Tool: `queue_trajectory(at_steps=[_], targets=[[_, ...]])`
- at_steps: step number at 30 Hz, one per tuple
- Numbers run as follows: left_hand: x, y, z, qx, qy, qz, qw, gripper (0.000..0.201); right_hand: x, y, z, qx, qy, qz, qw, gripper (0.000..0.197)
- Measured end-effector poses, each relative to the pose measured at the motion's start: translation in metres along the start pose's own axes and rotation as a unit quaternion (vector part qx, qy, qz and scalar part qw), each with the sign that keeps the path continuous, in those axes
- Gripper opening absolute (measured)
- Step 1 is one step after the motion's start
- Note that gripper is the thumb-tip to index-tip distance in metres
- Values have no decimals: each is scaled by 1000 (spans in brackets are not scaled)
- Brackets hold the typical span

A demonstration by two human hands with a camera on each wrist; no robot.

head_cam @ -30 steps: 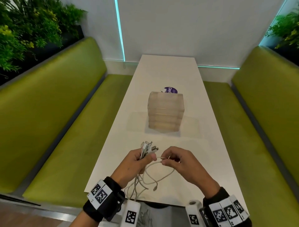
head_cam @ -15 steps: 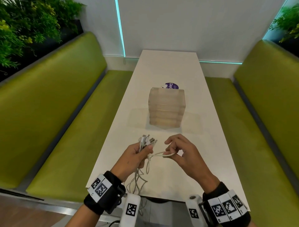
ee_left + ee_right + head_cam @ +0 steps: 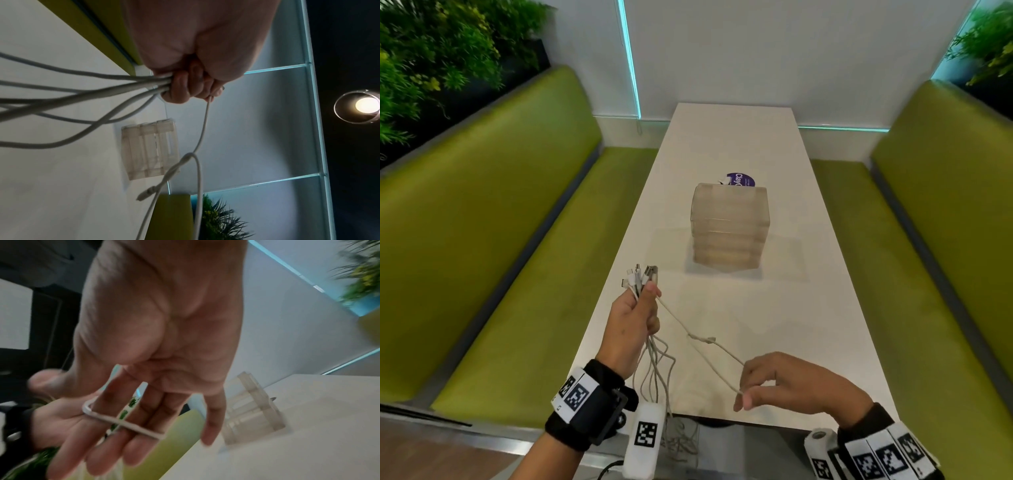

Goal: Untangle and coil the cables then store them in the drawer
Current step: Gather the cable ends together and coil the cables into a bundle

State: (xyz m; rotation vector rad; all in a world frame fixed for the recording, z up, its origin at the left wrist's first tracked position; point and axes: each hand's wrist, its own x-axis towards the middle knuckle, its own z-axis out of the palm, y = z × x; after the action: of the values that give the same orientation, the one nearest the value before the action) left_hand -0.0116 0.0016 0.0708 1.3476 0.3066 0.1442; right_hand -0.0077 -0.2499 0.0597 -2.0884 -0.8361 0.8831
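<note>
Left hand (image 3: 633, 318): raised over the near left edge of the white table (image 3: 808, 308), fingers clenched round a bundle of white cables (image 3: 654, 370). The plug ends (image 3: 640, 275) fan out above the fist toward 12 o'clock; the loose lengths hang from the bottom of the fist toward 6 o'clock, past the table edge. The left wrist view shows the curled fingers (image 3: 180, 91) closed on the bundle (image 3: 102, 91)

Single cable (image 3: 702, 346): drawn out of the bundle, running from the left fist toward 4 o'clock to the right hand, with a small knot or connector partway along; which, cannot be told. In the left wrist view it (image 3: 203, 123) drops from the fist and bends into a loop with a connector tip at its free end

Right hand (image 3: 791, 387): low over the near table edge, at 4 o'clock from the left hand, fingers loosely extended. The cable is caught at the fingertips in the head view; in the right wrist view it (image 3: 123, 423) lies bent across the fingers (image 3: 144, 418). That view is blurred, so a firm pinch cannot be confirmed

Drawer unit (image 3: 729, 228): translucent, stacked drawers, standing mid-table at 12 o'clock from the hands, well apart from them; all drawers appear closed

Purple round label (image 3: 741, 179): on the table just behind the drawer unit

Green benches (image 3: 500, 240): one at 9 o'clock, one at 3 o'clock of the table
</note>
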Motion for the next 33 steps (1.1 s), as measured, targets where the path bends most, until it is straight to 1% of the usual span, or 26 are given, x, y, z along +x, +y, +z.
queue_trajectory(at_steps=[2, 3, 4, 6, 8, 9, 10, 11, 13, 14, 16, 19, 22, 24, 26, 28, 30, 33], targets=[[-1, -2, 3, 10, -11, -5, 1000, 27, 4, -1, 6, -25, 29, -21, 999, 38], [-1, -2, 5, 17, -19, -7, 1000, 27, 6, -2, 8, -31, 49, -30, 998, 39], [-2, -2, 7, 23, -27, -10, 999, 27, 7, -5, 8, -35, 71, -32, 996, 35], [-4, -3, 13, 27, -43, -13, 999, 27, 10, -15, 9, -16, 104, -12, 994, 29], [-7, -2, 18, 30, -60, -16, 998, 27, 17, -24, 14, 13, 133, 1, 991, 38], [-8, -3, 21, 34, -70, -18, 997, 27, 21, -29, 17, 22, 148, -2, 989, 42], [-10, -4, 24, 40, -80, -21, 996, 27, 26, -33, 21, 29, 166, -11, 986, 42], [-11, -5, 26, 47, -88, -23, 995, 27, 30, -35, 23, 32, 183, -23, 982, 36], [-12, -6, 28, 60, -95, -27, 993, 27, 37, -39, 24, 23, 215, -48, 975, 15], [-11, -7, 28, 63, -93, -27, 993, 27, 40, -39, 23, 13, 226, -60, 972, 8], [-9, -7, 25, 65, -80, -27, 994, 27, 39, -38, 21, -4, 234, -84, 969, 6], [-4, -7, 17, 68, -57, -21, 996, 28, 32, -37, 17, 16, 213, -139, 967, 7], [0, -6, 8, 92, -38, -18, 995, 28, 20, -35, 11, 100, 209, -182, 956, 21], [4, -5, 0, 93, -16, -19, 995, 27, 11, -32, 5, 127, 187, -193, 955, 25], [6, -3, -7, 78, -1, -21, 997, 27, 0, -28, 0, 114, 136, -171, 969, 20], [6, 0, -11, 55, -4, -15, 998, 26, -9, -21, -6, 87, 72, -119, 986, 11], [4, 1, -13, 36, -14, -10, 999, 28, -13, -15, -8, 46, 13, -62, 997, 3], [1, -3, -12, 14, -32, -28, 999, 29, -8, -9, 4, -2, -75, -6, 997, 13]])
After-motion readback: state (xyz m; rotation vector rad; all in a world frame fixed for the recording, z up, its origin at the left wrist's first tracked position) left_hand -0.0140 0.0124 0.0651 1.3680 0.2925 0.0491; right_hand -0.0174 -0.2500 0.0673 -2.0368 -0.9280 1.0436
